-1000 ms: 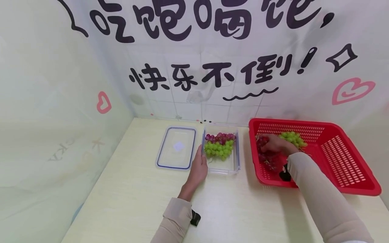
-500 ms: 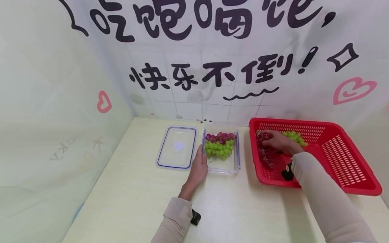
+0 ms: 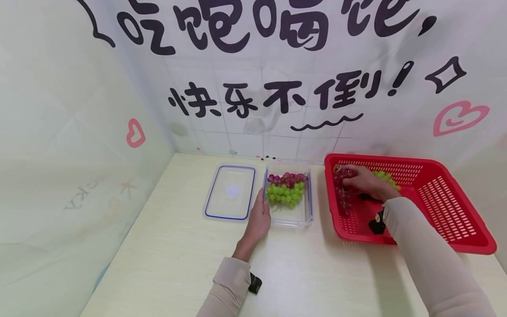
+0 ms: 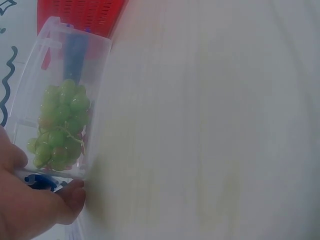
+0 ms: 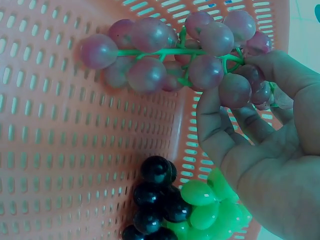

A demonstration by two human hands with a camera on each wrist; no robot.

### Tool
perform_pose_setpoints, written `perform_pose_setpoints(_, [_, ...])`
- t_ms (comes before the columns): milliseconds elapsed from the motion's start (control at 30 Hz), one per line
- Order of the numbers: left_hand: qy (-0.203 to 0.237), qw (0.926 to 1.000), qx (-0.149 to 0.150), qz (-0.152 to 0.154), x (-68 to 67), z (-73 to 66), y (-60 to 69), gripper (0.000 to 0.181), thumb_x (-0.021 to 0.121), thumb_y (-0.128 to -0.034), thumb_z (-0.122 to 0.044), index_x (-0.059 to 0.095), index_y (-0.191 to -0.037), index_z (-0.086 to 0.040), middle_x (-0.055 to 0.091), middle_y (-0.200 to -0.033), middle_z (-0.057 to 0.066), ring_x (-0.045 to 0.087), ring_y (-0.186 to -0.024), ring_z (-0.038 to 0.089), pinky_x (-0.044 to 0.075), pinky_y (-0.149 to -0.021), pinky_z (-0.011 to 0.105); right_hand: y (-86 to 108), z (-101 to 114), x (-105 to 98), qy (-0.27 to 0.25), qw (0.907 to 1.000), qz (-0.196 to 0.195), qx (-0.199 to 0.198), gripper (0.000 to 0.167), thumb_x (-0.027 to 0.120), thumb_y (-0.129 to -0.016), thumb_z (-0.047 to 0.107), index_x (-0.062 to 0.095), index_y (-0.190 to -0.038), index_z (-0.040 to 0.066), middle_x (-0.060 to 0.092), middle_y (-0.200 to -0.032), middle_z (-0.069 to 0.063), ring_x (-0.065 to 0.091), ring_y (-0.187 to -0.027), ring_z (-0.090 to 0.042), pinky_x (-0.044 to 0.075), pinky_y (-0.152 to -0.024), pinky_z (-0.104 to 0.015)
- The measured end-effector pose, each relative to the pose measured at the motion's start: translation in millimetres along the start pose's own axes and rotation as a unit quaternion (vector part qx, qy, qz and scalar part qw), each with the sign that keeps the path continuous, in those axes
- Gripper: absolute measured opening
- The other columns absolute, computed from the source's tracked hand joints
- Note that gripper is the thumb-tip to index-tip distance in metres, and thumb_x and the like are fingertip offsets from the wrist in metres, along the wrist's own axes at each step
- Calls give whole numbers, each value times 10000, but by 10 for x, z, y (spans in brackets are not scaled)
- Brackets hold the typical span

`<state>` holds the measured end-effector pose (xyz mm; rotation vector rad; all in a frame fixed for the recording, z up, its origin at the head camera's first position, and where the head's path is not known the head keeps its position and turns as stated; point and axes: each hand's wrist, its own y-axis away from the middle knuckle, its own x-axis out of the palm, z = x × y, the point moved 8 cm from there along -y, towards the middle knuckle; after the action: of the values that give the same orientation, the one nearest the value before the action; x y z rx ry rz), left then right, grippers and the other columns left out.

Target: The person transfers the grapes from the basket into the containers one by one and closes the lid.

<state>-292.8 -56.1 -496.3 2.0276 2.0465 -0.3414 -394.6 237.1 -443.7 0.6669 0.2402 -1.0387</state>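
Note:
In the head view, my right hand (image 3: 365,181) is inside the red basket (image 3: 471,211), holding a bunch of red grapes (image 3: 343,198) near the left wall. The right wrist view shows thumb and fingers of the right hand (image 5: 265,130) curled around one end of that bunch (image 5: 150,75). My left hand (image 3: 259,220) grips the left wall of a clear container (image 3: 289,222), thumb and fingers on either side in the left wrist view. Green grapes (image 3: 286,195) lie inside it, in front of red grapes (image 3: 288,179).
A clear lid with a blue seal (image 3: 231,192) lies left of the container. Green grapes (image 3: 384,177) and black grapes (image 5: 155,200) lie in the basket near the right hand. Behind the table stands a white printed wall (image 3: 245,145).
My right hand has lifted the red grapes and shifted slightly back and right; the bunch now hangs more upright along the basket's left wall. The left hand has stayed at the container.

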Motion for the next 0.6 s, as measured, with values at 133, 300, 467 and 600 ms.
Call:
perform_pose_setpoints(133, [7, 10000, 65, -7, -3, -6, 8, 532, 273, -1082, -128, 122, -1583, -29, 226, -1610, 225, 230, -1482, 377, 213, -1201, 529, 33, -6, -61, -68, 9999, -50, 56, 569, 605, -983, 172, 390, -1500, 76, 477, -1343, -243, 556, -1068, -309, 582, -855, -380])
perform_pose_setpoints(300, [73, 9999, 104, 17, 2, -7, 10, 529, 257, -1091, -161, 115, -1586, -39, 215, -1619, 204, 212, -1491, 358, 197, -1209, 514, 86, 58, -148, -26, 9998, -190, 7, 578, 654, -952, 187, 413, -1468, 88, 472, -1352, -224, 544, -1089, -330, 579, -873, -396])
perform_pose_setpoints(467, [163, 9998, 58, 20, 11, 12, 6, 529, 246, -1097, -194, 114, -1589, -51, 200, -1627, 189, 188, -1498, 356, 183, -1212, 518, 103, 133, -214, -106, 9996, -240, -64, 608, 670, -943, 203, 399, -1482, 128, 463, -1376, -202, 513, -1128, -334, 580, -863, -382])
perform_pose_setpoints(600, [193, 9998, 0, 4, 16, 36, -2, 530, 234, -1101, -217, 114, -1588, -47, 191, -1630, 186, 186, -1499, 356, 181, -1214, 513, 84, 177, -249, -103, 9996, -230, -85, 620, 655, -955, 202, 374, -1507, 170, 449, -1404, -183, 482, -1172, -344, 575, -881, -380])
